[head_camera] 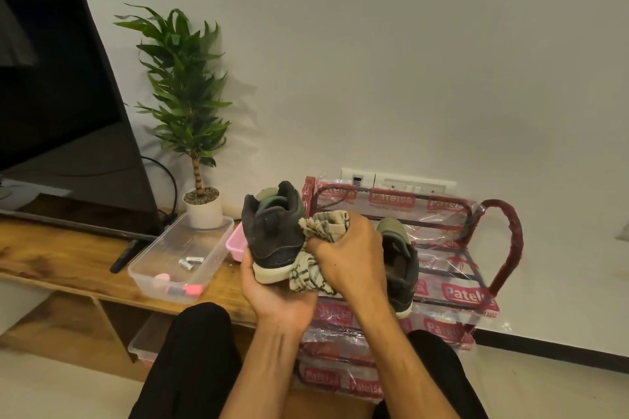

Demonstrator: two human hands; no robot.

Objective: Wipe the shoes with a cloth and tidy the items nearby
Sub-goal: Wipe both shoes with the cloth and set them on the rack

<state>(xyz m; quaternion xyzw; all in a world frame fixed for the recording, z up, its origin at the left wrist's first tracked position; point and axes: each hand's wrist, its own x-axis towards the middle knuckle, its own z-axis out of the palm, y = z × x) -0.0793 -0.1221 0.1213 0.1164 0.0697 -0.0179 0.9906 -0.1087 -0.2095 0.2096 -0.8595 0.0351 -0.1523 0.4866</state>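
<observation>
Head view: clear tub (160,257) holds batteries (190,262).

A plain off-white wall (408,61) fills the back of the room under soft, warm, even light. A dark skirting strip (561,349) runs where it meets the pale beige floor (561,384). A long brown wooden bench (68,248) holds a large black flat screen (61,112) towards its left. A green leafy plant in a white round pot (203,211) stands near its right end by the back edge and casts a faint shadow on the wall. Just beside that end a red-framed rack wrapped in printed clear plastic (507,238) stands below a white socket plate (415,183).
</observation>
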